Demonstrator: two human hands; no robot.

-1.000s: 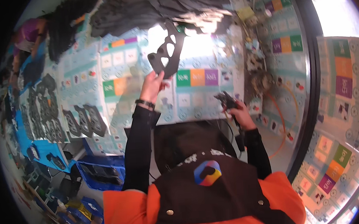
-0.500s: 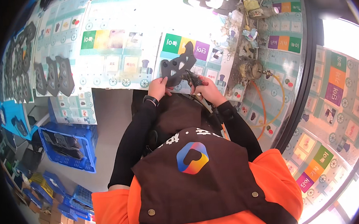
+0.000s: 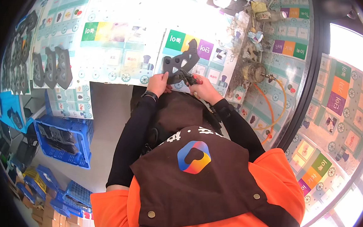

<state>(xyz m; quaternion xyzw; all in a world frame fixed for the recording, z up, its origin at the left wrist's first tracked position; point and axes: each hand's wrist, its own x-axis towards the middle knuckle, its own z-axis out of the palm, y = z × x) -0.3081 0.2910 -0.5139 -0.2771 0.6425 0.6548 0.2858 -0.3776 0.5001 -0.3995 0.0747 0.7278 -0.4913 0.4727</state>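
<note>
At the front edge of the bench, my left hand (image 3: 158,85) pinches the near left end of a flat, black moulded part (image 3: 189,58) with cut-out openings. The part reaches away from me over the printed sheet. My right hand (image 3: 206,89) is closed round a dark hand tool (image 3: 185,76) with a red portion by the fingers. The tool's tip lies against or just above the part's near edge; contact cannot be made out. Its exact kind is not clear. Several similar black parts (image 3: 63,70) lie at the bench's left.
A blue crate (image 3: 63,150) with dark parts stands on the floor at left, with more blue crates and cardboard boxes (image 3: 51,223) behind. On the right are a dirty round metal fitting (image 3: 254,72), an orange-yellow hose (image 3: 285,101), a bottle (image 3: 271,15) and a dark frame rail (image 3: 303,102).
My right hand and the tool have turned slightly and come a little closer to the left hand. My left hand keeps its hold on the black part. The whole view has shifted slightly.
</note>
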